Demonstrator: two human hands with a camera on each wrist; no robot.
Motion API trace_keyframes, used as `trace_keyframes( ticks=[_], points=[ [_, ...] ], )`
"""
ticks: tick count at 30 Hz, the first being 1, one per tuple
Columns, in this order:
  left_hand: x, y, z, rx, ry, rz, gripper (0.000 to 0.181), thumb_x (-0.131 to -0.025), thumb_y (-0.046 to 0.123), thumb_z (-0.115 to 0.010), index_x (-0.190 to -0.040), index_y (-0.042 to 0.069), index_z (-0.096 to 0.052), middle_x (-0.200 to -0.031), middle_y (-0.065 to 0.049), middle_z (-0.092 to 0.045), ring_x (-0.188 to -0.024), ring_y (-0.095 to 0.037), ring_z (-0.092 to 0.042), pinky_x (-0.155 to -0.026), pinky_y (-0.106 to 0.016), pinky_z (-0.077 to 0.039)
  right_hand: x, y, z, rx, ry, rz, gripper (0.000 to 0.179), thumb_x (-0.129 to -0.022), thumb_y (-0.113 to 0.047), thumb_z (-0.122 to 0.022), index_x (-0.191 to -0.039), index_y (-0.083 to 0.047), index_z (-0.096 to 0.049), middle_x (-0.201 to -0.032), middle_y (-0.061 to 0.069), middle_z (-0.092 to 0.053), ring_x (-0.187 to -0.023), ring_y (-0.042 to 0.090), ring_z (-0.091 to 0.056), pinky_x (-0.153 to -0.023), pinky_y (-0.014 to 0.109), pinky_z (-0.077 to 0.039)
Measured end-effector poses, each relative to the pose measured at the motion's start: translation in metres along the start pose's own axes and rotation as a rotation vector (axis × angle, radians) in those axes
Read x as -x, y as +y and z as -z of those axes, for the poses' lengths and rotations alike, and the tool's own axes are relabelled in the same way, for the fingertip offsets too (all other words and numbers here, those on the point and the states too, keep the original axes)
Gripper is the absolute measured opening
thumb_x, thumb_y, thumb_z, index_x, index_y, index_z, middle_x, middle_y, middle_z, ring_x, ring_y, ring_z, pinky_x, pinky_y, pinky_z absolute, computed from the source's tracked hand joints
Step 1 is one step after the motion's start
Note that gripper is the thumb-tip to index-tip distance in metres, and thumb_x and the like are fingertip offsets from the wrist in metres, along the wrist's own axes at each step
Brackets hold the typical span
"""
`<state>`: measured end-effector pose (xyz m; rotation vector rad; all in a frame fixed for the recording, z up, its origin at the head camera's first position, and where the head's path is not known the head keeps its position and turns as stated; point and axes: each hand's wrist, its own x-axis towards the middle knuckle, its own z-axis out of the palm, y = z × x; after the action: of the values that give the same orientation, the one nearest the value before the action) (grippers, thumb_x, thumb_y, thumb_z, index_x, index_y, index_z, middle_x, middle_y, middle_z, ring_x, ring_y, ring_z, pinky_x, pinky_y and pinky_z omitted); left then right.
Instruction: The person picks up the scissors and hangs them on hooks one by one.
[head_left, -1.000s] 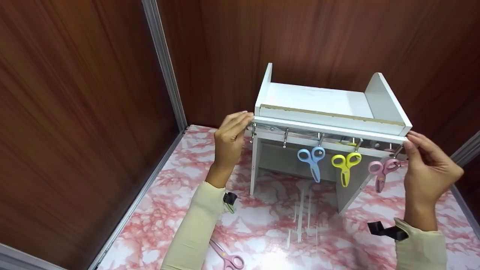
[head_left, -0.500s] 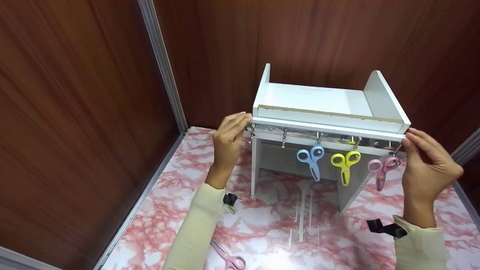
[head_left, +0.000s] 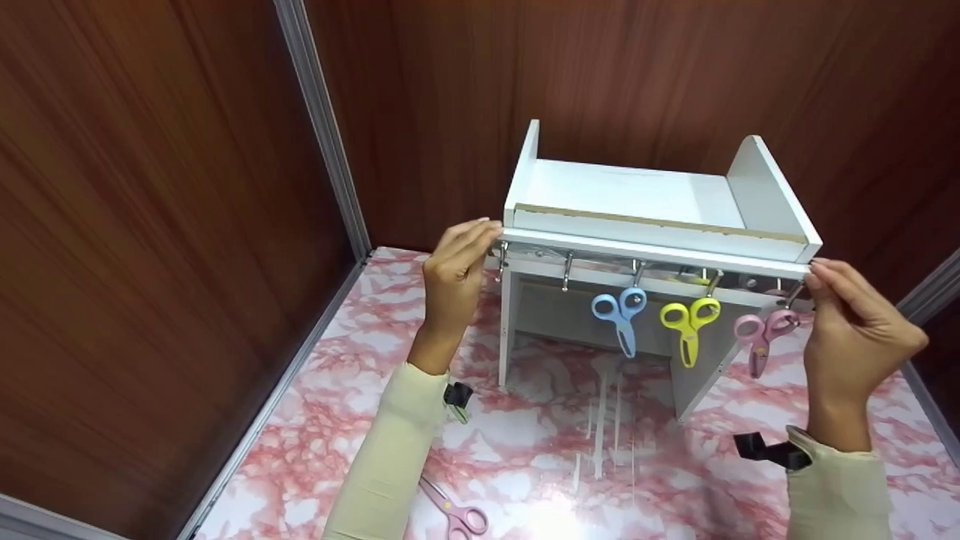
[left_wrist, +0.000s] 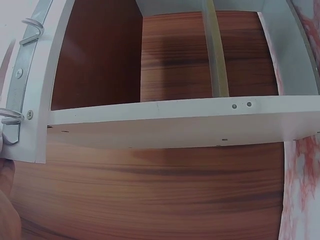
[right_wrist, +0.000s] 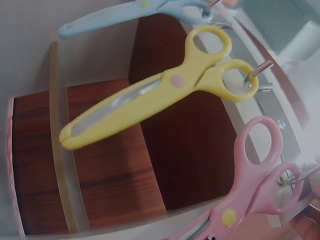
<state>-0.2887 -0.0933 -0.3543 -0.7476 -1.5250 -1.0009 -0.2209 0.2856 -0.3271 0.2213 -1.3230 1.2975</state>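
A white board with a metal hook rail [head_left: 570, 255] lies across the front of a small white shelf [head_left: 637, 187]. My left hand [head_left: 456, 270] holds the board's left end by the fingertips; only part of that hand shows in the left wrist view. At the right end my right hand [head_left: 862, 337] pinches the board between thumb and fingers. From the hooks hang blue scissors [head_left: 621, 319], yellow scissors [right_wrist: 160, 87] and pink scissors [right_wrist: 255, 185]. The two leftmost hooks [left_wrist: 33, 31] carry nothing.
A second pair of pink scissors [head_left: 457, 517] lies on the red-and-white marbled table [head_left: 300, 450], beside my left sleeve. Brown wood-grain panels [head_left: 187, 225] rise at the left and behind the shelf. Whitish streaks [head_left: 600, 427] mark the tabletop before the shelf.
The head view has shifted very slightly. Both hands keep their places at the board's ends, and the hanging scissors stay on their hooks.
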Motion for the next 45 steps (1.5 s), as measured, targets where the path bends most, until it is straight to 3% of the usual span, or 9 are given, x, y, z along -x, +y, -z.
trace_keyframes(
  ticks=[11,27,34,41,45],
  points=[
    [-0.002,0.000,-0.001,0.019,0.011,0.007,0.016,-0.085,-0.002,-0.065,-0.098,0.002,-0.074,-0.104,-0.007,-0.070,-0.102,-0.021,-0.062,-0.090,-0.030,-0.052,0.001,0.000,-0.001,0.026,0.003,0.032,0.010,-0.071,0.008,-0.077,-0.077,0.013,-0.071,-0.083,0.025,-0.068,-0.081,0.031,-0.068,-0.075,0.029,-0.057],
    [-0.013,-0.009,0.018,0.031,-0.051,0.058,0.014,-0.087,0.004,-0.066,-0.098,0.003,-0.075,-0.099,-0.004,-0.071,-0.096,-0.015,-0.063,-0.086,-0.027,-0.053,0.008,0.006,-0.010,-0.015,-0.012,0.029,0.010,-0.069,0.013,-0.076,-0.077,0.014,-0.070,-0.083,0.026,-0.068,-0.081,0.032,-0.067,-0.076,0.028,-0.057],
    [-0.018,-0.012,0.026,0.035,-0.044,0.083,0.016,-0.087,0.004,-0.066,-0.100,0.006,-0.075,-0.098,-0.003,-0.072,-0.093,-0.014,-0.063,-0.081,-0.026,-0.054,0.010,0.003,-0.013,0.008,-0.013,0.039,0.009,-0.070,0.011,-0.076,-0.077,0.011,-0.071,-0.083,0.024,-0.069,-0.082,0.031,-0.067,-0.075,0.028,-0.057],
    [-0.015,0.005,0.041,-0.006,0.003,0.044,0.018,-0.077,-0.012,-0.069,-0.093,-0.004,-0.073,-0.099,-0.017,-0.070,-0.089,-0.028,-0.067,-0.078,-0.027,-0.055,0.010,0.002,-0.018,0.025,-0.040,0.040,0.009,-0.071,0.009,-0.077,-0.079,0.009,-0.073,-0.084,0.023,-0.069,-0.083,0.031,-0.067,-0.076,0.029,-0.057],
    [-0.014,0.016,0.045,0.009,-0.005,0.086,0.017,-0.078,-0.014,-0.068,-0.093,-0.007,-0.072,-0.103,-0.020,-0.068,-0.094,-0.031,-0.066,-0.080,-0.029,-0.056,0.012,0.002,-0.018,0.029,-0.038,0.038,0.009,-0.071,0.009,-0.077,-0.079,0.009,-0.073,-0.085,0.023,-0.069,-0.084,0.030,-0.068,-0.077,0.029,-0.057]
  ],
)
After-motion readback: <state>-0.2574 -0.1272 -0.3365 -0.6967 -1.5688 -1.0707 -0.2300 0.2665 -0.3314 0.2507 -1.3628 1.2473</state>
